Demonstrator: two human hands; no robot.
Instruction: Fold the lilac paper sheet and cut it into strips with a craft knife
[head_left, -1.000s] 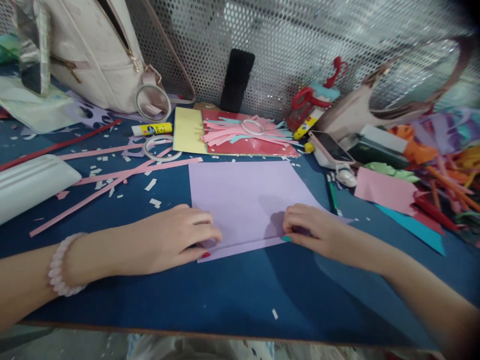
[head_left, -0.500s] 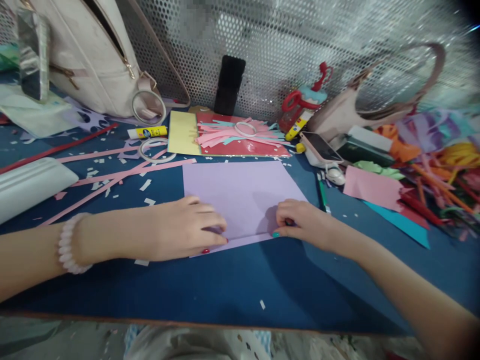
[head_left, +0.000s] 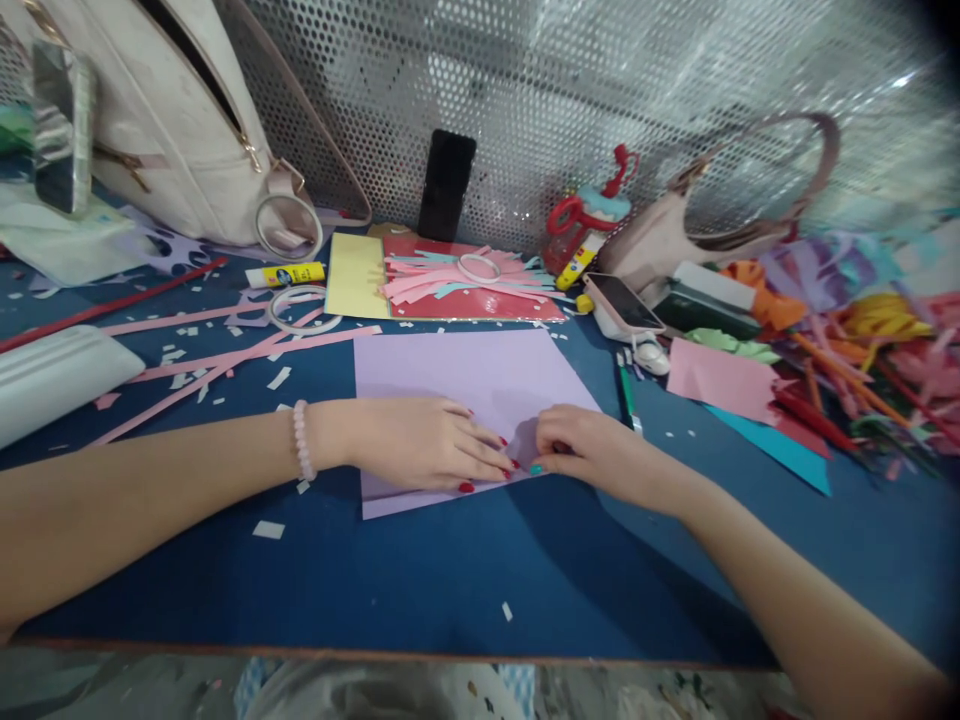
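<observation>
A lilac paper sheet [head_left: 465, 375] lies flat on the blue table [head_left: 450, 570], its near edge folded over into a narrow strip. My left hand [head_left: 420, 442], with a pale bead bracelet on the wrist, lies flat on the folded near edge with fingers stretched out to the right. My right hand [head_left: 592, 450] rests on the same fold at the sheet's near right corner, fingers curled and pressing down. The fingertips of both hands almost meet.
Behind the sheet lie a red and yellow card [head_left: 420, 285] heaped with pink strips, a tape ring [head_left: 300, 305], a glue stick [head_left: 285, 275] and a black phone [head_left: 446, 185]. Two bags, a pink phone [head_left: 622, 303], coloured paper and pink strips crowd the sides.
My left hand has slid right along the fold and flattened out, meeting my right hand. The view has shifted, so the sheet sits further left in the picture.
</observation>
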